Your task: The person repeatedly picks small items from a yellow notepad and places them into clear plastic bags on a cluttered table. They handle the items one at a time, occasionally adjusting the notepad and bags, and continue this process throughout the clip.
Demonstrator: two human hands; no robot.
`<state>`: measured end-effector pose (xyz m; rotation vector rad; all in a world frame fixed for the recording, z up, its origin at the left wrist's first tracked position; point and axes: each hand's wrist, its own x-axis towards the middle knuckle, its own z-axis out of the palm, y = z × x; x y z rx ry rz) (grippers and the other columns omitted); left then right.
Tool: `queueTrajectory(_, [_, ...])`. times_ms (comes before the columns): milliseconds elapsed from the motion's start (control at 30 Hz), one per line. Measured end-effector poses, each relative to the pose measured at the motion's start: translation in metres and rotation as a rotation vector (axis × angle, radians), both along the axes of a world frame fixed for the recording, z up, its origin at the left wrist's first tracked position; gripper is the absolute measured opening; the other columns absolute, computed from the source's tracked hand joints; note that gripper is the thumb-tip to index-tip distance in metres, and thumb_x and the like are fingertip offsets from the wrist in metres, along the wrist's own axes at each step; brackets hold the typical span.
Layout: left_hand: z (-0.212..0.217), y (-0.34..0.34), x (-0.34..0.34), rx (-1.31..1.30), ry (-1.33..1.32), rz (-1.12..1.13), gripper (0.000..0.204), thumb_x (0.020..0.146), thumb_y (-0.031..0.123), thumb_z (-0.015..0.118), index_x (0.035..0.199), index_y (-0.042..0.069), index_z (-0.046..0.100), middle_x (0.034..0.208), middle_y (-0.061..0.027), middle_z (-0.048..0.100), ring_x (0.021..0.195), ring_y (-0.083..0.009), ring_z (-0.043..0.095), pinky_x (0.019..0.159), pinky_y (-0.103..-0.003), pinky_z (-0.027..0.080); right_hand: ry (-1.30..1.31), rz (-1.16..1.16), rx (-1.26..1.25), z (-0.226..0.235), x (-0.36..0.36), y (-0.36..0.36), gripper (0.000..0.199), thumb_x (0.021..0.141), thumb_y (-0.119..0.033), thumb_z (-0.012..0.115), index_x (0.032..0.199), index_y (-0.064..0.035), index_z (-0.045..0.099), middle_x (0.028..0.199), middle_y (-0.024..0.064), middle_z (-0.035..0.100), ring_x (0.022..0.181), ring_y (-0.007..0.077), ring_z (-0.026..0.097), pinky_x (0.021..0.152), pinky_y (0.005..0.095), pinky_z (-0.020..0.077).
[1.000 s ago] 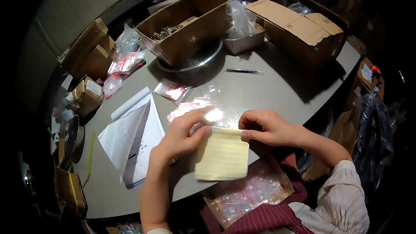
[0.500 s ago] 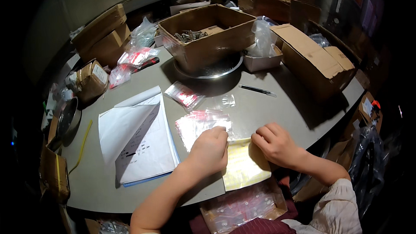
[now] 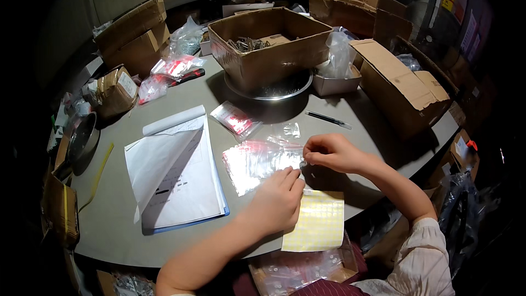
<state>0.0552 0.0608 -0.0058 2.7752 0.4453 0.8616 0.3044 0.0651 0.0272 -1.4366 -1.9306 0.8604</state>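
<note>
A stack of small clear zip bags [image 3: 255,165] with red edges lies fanned out on the table. My left hand [image 3: 276,200] rests at the stack's lower right edge, its fingers stretched out and lying low. Just above those fingertips is my right hand [image 3: 334,153], thumb and forefinger pinched together at the bags' right edge. Whatever sits in that pinch is too small to make out. Below the hands, a sheet of small round yellow stickers [image 3: 315,222] lies at the table's front edge, partly under my left hand.
A notepad with a raised page [image 3: 183,170] lies to the left. A black pen [image 3: 327,119] and a filled bag [image 3: 235,119] lie farther back. Behind them, a carton of metal parts [image 3: 257,66] stands in a steel bowl [image 3: 268,96]. A box of clear bags [image 3: 298,274] is below the table edge.
My right hand has left the sticker sheet and moved up and left to the bags' edge. My left hand has shifted slightly right and down. The sticker sheet now lies flatter and lower.
</note>
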Motion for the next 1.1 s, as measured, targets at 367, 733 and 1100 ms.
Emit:
queueTrajectory(367, [-0.016,-0.006,0.0,-0.12,0.09,0.104,0.037,0.08,0.011,0.063,0.109,-0.011,0.062,0.129,-0.0379,0.06,0.126,-0.0514,0.057,0.116,-0.055,0.039,-0.65,-0.077,0.163,-0.006,-0.011,0.019,0.029,0.089,-0.023,0.081,0.096,0.0007,0.065,0.089,0.0199,0.072,0.084,0.0406,0.07,0.073,0.0462,0.0542])
queueTrajectory(733, [-0.015,-0.004,0.003,-0.135,0.061,0.106,0.028,0.081,0.01,0.063,0.102,-0.009,0.06,0.119,-0.0358,0.062,0.123,-0.0504,0.058,0.115,-0.054,0.041,-0.457,0.083,0.528,-0.028,-0.035,0.029,0.022,0.089,-0.008,0.077,0.107,-0.004,0.065,0.089,0.0108,0.067,0.081,0.0267,0.065,0.071,0.0378,0.0533])
queueTrajectory(1100, [0.012,0.017,-0.01,-0.335,-0.087,0.018,0.019,0.087,0.009,0.066,0.101,-0.004,0.065,0.106,-0.024,0.071,0.103,-0.0407,0.068,0.097,-0.048,0.053,-0.295,-0.111,0.387,-0.04,0.013,-0.009,0.021,0.087,-0.02,0.076,0.102,-0.0074,0.068,0.099,0.0129,0.061,0.099,0.0359,0.059,0.085,0.0439,0.0471])
